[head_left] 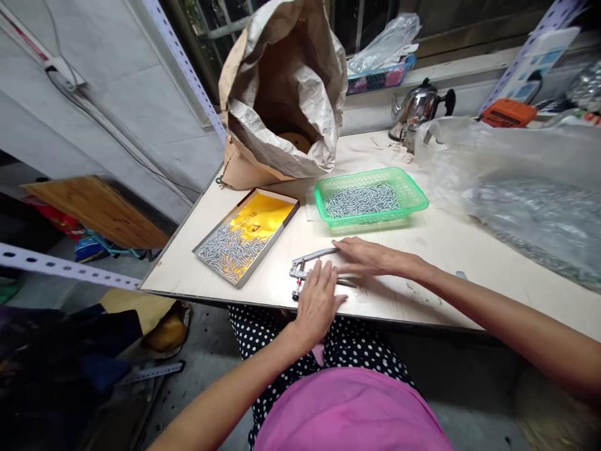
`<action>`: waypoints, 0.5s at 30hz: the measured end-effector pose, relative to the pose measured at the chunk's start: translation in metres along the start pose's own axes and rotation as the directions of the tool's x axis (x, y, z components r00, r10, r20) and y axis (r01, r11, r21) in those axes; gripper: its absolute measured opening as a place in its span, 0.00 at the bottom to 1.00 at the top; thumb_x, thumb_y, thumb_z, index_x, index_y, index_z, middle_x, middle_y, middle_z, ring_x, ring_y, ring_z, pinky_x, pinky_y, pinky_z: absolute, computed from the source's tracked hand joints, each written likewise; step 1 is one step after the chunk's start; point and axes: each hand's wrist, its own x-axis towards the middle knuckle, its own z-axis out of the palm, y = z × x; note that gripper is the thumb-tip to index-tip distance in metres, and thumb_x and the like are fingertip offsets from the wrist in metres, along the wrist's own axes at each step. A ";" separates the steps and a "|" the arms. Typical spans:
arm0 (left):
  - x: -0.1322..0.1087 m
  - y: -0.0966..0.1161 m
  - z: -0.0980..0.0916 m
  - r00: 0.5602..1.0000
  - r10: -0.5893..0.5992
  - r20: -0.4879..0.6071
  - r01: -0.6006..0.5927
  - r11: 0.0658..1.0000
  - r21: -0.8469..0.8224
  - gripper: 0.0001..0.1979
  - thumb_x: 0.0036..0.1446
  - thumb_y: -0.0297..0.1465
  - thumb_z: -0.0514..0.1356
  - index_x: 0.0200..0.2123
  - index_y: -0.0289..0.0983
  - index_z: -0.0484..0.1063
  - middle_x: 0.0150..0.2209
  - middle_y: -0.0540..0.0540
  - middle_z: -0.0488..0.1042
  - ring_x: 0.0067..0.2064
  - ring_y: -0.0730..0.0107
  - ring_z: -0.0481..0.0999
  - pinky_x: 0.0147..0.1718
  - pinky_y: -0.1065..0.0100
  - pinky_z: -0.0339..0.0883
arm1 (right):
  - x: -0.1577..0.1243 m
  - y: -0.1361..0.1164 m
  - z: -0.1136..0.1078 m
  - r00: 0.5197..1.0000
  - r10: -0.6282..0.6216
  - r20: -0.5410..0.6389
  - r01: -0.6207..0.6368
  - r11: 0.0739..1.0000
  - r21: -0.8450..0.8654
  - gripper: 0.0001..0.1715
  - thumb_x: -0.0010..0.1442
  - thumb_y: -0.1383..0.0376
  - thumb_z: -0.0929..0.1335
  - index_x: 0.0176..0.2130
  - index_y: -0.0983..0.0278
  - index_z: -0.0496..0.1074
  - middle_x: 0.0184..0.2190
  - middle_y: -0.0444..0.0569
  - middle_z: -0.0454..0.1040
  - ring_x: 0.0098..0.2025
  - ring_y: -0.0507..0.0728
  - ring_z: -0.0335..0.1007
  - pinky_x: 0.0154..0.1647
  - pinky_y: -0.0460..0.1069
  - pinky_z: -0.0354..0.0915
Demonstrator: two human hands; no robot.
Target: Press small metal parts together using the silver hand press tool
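Note:
A silver plier-like hand tool (pixel 305 258) with a coil spring and a small red-and-black end lies near the table's front edge. My left hand (pixel 315 302) is over its lower side, palm down, fingers stretched out and thumb apart. My right hand (pixel 366 255) reaches in from the right to the tool's handles, its fingers extended and slightly blurred; an index fingertip is by the upper handle. Left of the tool, a shallow tray (pixel 277 241) holds many small silver metal pins (pixel 230 250) over a yellow sheet (pixel 263 213). Behind my hands, a green plastic basket (pixel 375 220) holds more pins.
A large open paper sack (pixel 239 156) stands at the back left. On the right lies a clear plastic bag (pixel 526 156) full of shiny pieces. A metal kettle (pixel 417 109) and an orange box (pixel 508 113) are at the back. The table's front edge (pixel 225 303) is close to my lap.

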 end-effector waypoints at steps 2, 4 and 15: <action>-0.010 0.010 0.005 0.999 0.045 -0.001 -0.045 0.998 -0.051 0.28 0.63 0.40 0.56 0.62 0.34 0.58 0.65 0.36 0.58 0.68 0.48 0.50 0.61 0.48 0.56 | 0.003 -0.001 0.000 0.999 0.028 -0.034 -0.029 0.999 -0.021 0.24 0.66 0.58 0.63 0.56 0.70 0.65 0.44 0.58 0.72 0.44 0.60 0.67 0.45 0.52 0.63; -0.015 0.016 0.007 0.999 0.053 0.001 -0.053 0.993 -0.102 0.28 0.63 0.42 0.55 0.62 0.35 0.58 0.64 0.37 0.61 0.67 0.49 0.52 0.62 0.47 0.55 | 0.011 -0.006 0.002 0.997 0.057 -0.055 -0.064 0.989 -0.136 0.15 0.65 0.63 0.63 0.49 0.68 0.71 0.41 0.56 0.73 0.44 0.60 0.67 0.43 0.51 0.62; -0.022 0.013 0.012 0.999 0.031 -0.044 -0.040 0.972 -0.232 0.33 0.60 0.48 0.55 0.61 0.32 0.59 0.61 0.34 0.63 0.66 0.47 0.56 0.64 0.44 0.48 | 0.065 -0.049 0.001 0.995 0.095 -0.013 -0.094 0.936 -0.340 0.11 0.62 0.73 0.63 0.39 0.67 0.74 0.37 0.57 0.73 0.40 0.60 0.66 0.32 0.50 0.57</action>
